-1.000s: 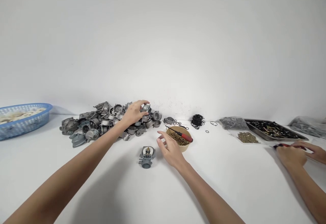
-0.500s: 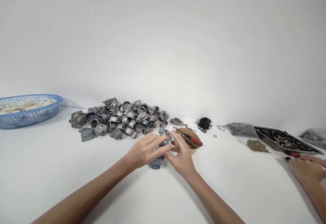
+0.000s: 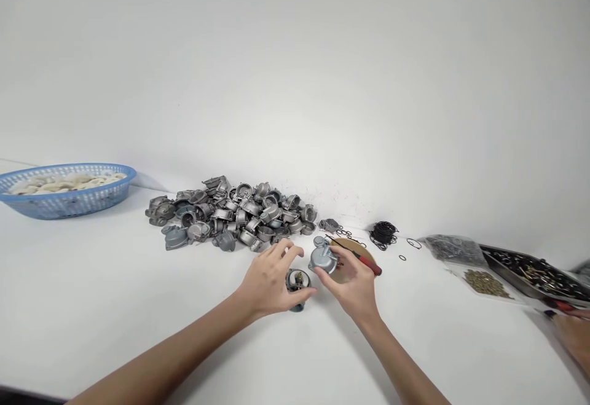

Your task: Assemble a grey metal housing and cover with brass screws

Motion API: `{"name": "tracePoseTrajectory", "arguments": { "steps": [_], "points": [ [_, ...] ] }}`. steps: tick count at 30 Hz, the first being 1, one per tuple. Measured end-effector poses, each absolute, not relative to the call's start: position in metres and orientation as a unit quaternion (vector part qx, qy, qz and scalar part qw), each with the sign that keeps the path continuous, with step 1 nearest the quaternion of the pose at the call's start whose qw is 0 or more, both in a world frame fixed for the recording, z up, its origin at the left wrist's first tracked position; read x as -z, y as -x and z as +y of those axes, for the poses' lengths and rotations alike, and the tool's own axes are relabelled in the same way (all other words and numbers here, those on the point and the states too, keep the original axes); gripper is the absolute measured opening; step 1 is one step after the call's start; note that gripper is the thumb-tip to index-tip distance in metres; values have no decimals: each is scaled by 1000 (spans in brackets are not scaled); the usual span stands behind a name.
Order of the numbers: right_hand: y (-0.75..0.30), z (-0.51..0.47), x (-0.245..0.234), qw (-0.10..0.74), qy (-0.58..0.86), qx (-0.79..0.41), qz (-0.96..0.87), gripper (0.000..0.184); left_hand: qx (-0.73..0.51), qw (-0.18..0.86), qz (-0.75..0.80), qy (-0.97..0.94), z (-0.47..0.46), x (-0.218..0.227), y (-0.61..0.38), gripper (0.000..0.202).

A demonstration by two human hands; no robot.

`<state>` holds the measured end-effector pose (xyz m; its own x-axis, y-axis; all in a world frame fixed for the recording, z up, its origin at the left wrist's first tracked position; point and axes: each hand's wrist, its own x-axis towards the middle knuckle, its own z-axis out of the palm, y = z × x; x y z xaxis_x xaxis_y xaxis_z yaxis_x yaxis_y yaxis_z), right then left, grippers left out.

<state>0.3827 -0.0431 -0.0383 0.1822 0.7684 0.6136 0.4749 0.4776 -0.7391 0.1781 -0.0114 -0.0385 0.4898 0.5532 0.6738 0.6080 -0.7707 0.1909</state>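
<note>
A grey metal carburetor bowl [image 3: 324, 260] is pinched between the thumb and fingers of my right hand [image 3: 357, 285], just left of a tan bowl. Under my left hand [image 3: 271, 279] a carburetor body [image 3: 298, 279] stands on the table, its top uncovered, with a white part and a brass piece showing inside. My left hand's thumb and fingers are spread on either side of that body and grip nothing. The tan bowl [image 3: 357, 246] is partly hidden by my right hand, and a red-handled screwdriver [image 3: 369, 263] lies across it.
Behind my hands lies a heap of grey metal bowls [image 3: 249, 211]. At left stands a blue basket [image 3: 83, 205] of cream-coloured parts. Black rubber rings [image 3: 384, 233], brass pieces [image 3: 486, 283] and a dark tray [image 3: 530, 270] lie to the right. Another person's hand [image 3: 574, 334] shows at the right edge.
My hands have parted. The carburetor bowl has come away from the body in my right hand, and my left hand has opened. The view has shifted slightly left.
</note>
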Motion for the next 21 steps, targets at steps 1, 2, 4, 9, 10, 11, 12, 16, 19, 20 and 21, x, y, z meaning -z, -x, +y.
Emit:
{"name": "tracePoseTrajectory", "arguments": {
  "steps": [1, 2, 4, 9, 10, 11, 12, 16, 19, 20, 21],
  "points": [
    [-385, -42, 37, 585, 507, -119, -622, 44, 348, 4, -364, 864, -12, 42, -178, 56],
    [-387, -41, 35, 583, 515, -120, -617, 43, 319, -26, -384, 866, -11, 46, -177, 58],
    [-391, -40, 33, 585, 520, -136, -607, 42, 273, -91, -403, 869, -10, 50, -176, 60],
    [-393, -39, 36, 583, 481, -218, -618, 39, 231, -343, -327, 850, 1, 43, -166, 59],
    [-392, -39, 38, 579, 470, -228, -626, 39, 225, -399, -303, 836, 4, 41, -164, 63],
    [-392, -39, 39, 575, 460, -235, -634, 38, 219, -450, -281, 819, 7, 40, -161, 70],
    [-391, -39, 40, 570, 450, -238, -644, 37, 212, -496, -260, 801, 10, 40, -159, 75],
    [-388, -41, 45, 517, 424, -251, -700, 35, 212, -608, -193, 740, 20, 51, -159, 81],
    [-386, -41, 47, 467, 419, -260, -734, 37, 235, -639, -159, 715, 25, 61, -162, 76],
    [-386, -40, 47, 456, 417, -264, -740, 37, 238, -650, -152, 706, 26, 64, -162, 76],
    [-386, -40, 48, 449, 414, -269, -745, 37, 239, -661, -148, 696, 27, 67, -162, 77]
  ]
}}
